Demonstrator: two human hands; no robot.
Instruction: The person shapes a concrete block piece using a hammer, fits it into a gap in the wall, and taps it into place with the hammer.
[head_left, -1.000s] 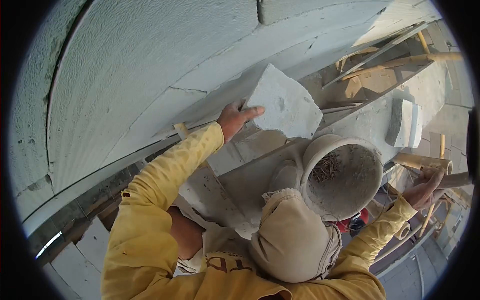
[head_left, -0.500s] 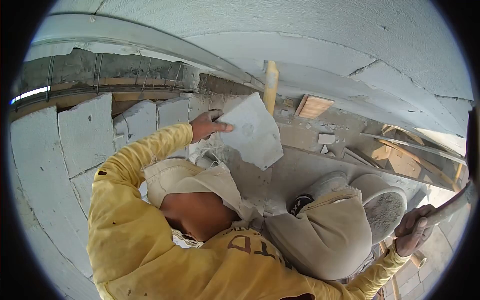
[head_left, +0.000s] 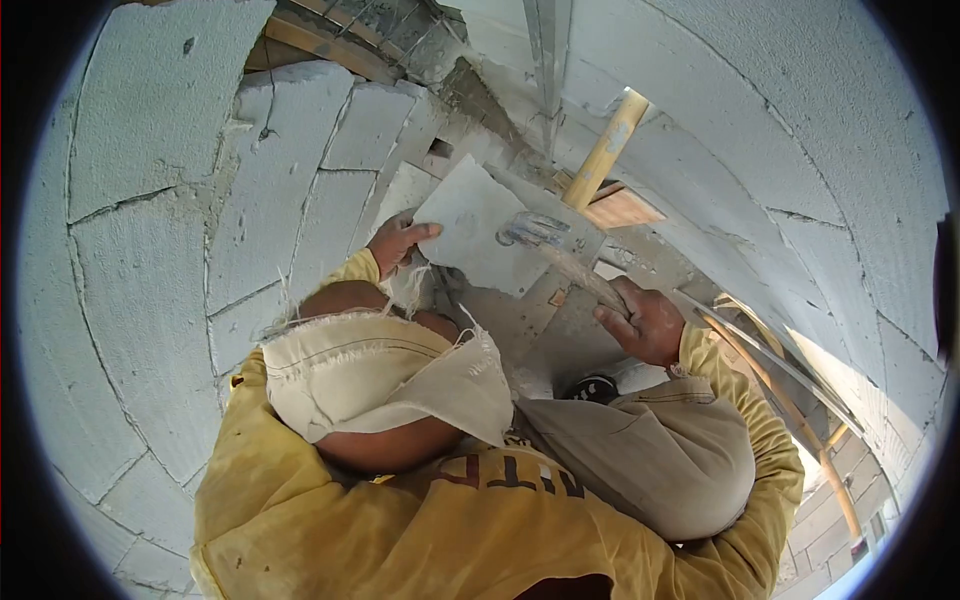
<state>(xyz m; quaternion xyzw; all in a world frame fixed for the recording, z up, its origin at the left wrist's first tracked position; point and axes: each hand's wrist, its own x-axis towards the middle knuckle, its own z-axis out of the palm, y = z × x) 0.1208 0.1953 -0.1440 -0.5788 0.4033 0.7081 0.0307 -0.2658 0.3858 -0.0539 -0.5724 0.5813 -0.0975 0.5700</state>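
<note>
- From my remote seat, through the head camera, I see the left hand (head_left: pixel 398 243) pinching the left edge of a pale block piece (head_left: pixel 470 220), thumb flat on the face; the fingers behind it are mostly hidden from me.
- The block piece is in the middle of the scene, beyond the knees, held tilted with its broad face toward me. One corner points far, another near and slightly right; its long axis slants from far left to near right.
- I see the right hand (head_left: pixel 648 322) closed snugly around the handle of a hammer (head_left: pixel 577 268), coming in from the right.
- The hammer's long axis slants the same way: its metal head points far and left, its handle end near and right. The head overlaps the right part of the block piece in my view; I cannot tell whether they touch.
- On the left I see a wall of pale blocks (head_left: pixel 140 280); on the right, another pale wall (head_left: pixel 700 100).
- A yellow pole (head_left: pixel 605 150) leans beyond the hammer, with a wooden board (head_left: pixel 625 208) just to its right.
- Nearest me are a yellow shirt (head_left: pixel 400 540) and bent knees in frayed beige trousers (head_left: pixel 650 455).
</note>
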